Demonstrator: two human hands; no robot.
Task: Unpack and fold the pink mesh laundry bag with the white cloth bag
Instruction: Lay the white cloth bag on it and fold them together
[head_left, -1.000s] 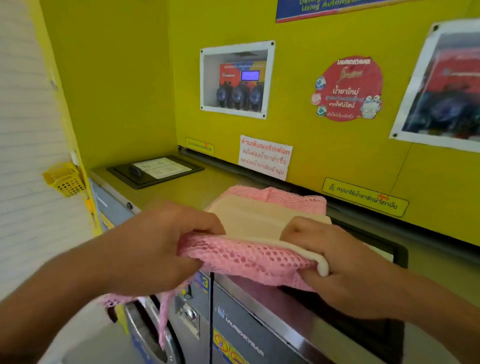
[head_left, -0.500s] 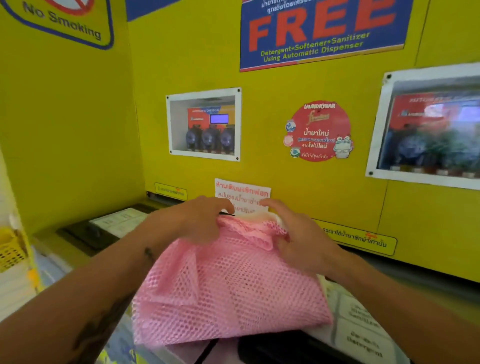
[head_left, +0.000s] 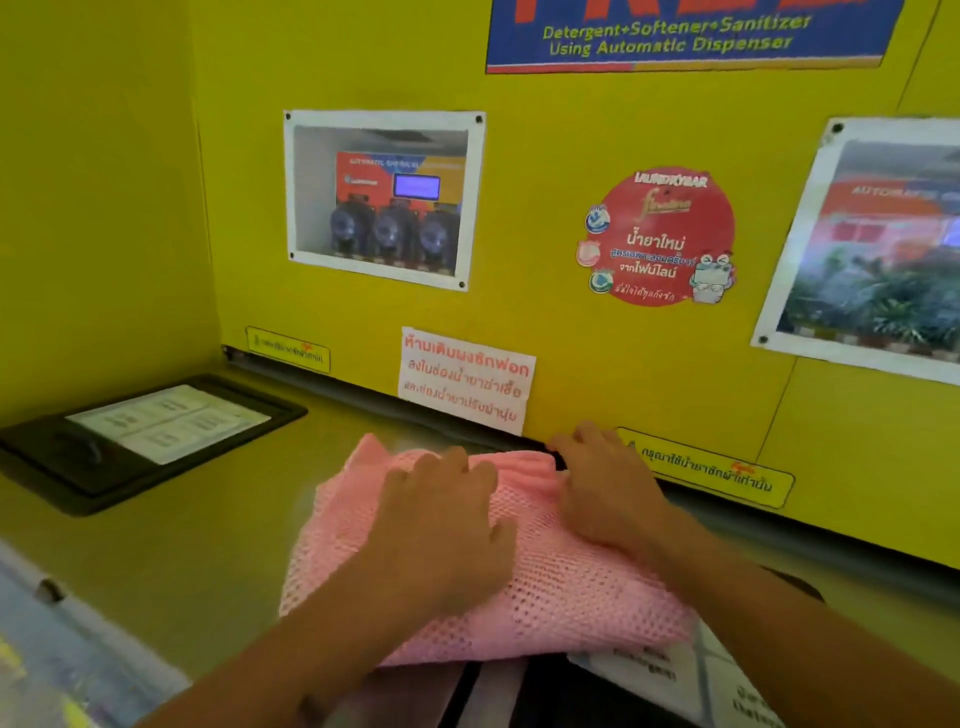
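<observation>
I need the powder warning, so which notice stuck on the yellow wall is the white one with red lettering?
The white paper notice, low on the wall just above the pink mesh laundry bag. The red round sticker and yellow strip labels differ.

Pink mesh laundry bag (head_left: 566, 587) lies folded flat on the table (head_left: 208, 545), far edge just beside the yellow wall (head_left: 597, 119). Left hand (head_left: 447, 525) and right hand (head_left: 608, 488) both rest palm-down on it, fingers spread. Black panel (head_left: 140, 441) sits far left. White cloth bag not visible.

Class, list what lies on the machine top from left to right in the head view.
Black detergent drawer lid → pink mesh laundry bag, left hand and right hand pressing on it → white instruction label.
</observation>
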